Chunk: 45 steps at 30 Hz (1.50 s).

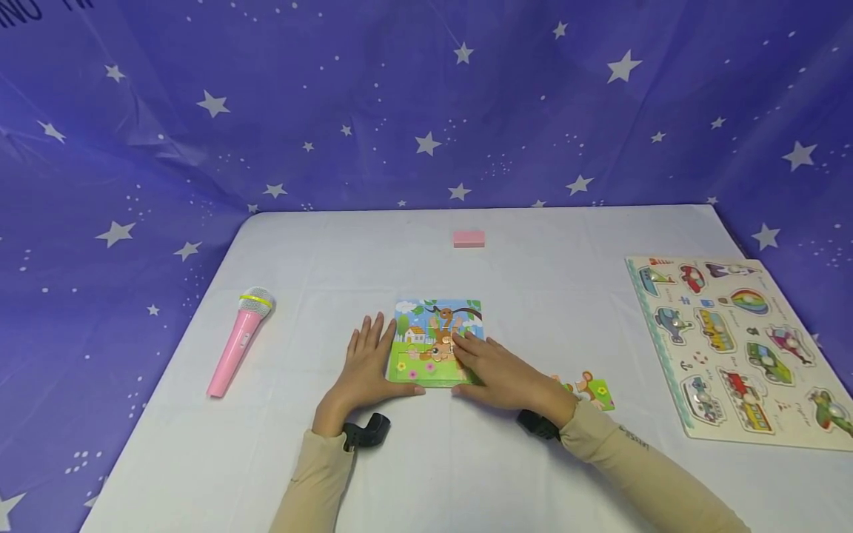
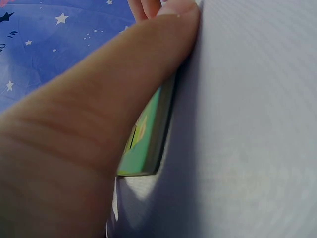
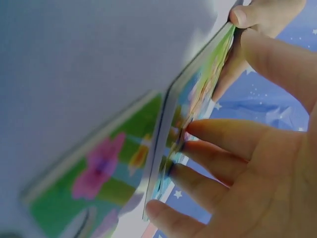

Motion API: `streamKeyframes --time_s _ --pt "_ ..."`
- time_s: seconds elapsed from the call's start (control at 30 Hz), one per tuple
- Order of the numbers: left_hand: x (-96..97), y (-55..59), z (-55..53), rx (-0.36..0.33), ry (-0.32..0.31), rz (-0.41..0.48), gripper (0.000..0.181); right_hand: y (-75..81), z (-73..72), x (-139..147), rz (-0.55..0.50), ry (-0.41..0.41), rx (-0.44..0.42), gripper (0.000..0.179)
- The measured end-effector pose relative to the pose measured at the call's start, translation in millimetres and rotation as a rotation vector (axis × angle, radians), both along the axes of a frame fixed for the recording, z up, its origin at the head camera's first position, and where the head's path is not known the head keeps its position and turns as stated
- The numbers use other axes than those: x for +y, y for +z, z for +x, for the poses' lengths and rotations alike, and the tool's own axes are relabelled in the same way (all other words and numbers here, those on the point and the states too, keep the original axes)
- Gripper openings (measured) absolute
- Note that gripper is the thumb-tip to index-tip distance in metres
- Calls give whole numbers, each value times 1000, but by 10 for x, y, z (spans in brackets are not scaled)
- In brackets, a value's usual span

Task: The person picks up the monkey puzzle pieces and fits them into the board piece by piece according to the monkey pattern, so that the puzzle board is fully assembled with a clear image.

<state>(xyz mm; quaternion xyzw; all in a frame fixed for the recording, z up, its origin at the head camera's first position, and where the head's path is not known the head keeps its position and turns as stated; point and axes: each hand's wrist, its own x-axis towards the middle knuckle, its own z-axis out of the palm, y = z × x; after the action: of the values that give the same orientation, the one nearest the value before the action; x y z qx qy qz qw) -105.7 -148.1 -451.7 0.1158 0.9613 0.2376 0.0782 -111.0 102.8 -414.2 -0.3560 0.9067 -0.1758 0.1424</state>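
Puzzle (image 1: pixel 409 361) showing a monkey upside down below a branch, a small house and flowers — it lies flat around the middle of the white table (image 1: pixel 426 466), between two hands. The left hand (image 1: pixel 363 374) is at its left side, fingers straight and slightly spread, with the thumb stretched along the near edge. The right hand (image 1: pixel 503 376) reaches over the right side, its fingers extended and touching the picture, the thumb by the near edge; neither hand is clenched. Right of the puzzle lies a loose picture piece (image 1: pixel 603 394), green with a pink flower, partly hidden behind the right wrist. Farther right is a large board (image 1: pixel 729 360) with vehicle shapes. A pink microphone (image 1: pixel 236 348) with a grey head lies well to the left, and a small pink block (image 1: pixel 469 239) sits near the far edge. Purple cloth (image 1: pixel 373 111) with stars hangs behind — and down both sides.
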Motion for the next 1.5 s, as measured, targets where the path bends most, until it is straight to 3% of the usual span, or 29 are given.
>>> streamKeyframes --time_s 0.9,1.23,1.5 --pt "-27 -7 11 1 0 -13 120 -5 -30 36 13 73 39 67" --pt "-10 8 8 21 -7 -8 119 1 -80 170 -107 -32 34 62" --pt "-6 17 13 26 -6 -3 119 80 -81 441 -88 -150 37 67"
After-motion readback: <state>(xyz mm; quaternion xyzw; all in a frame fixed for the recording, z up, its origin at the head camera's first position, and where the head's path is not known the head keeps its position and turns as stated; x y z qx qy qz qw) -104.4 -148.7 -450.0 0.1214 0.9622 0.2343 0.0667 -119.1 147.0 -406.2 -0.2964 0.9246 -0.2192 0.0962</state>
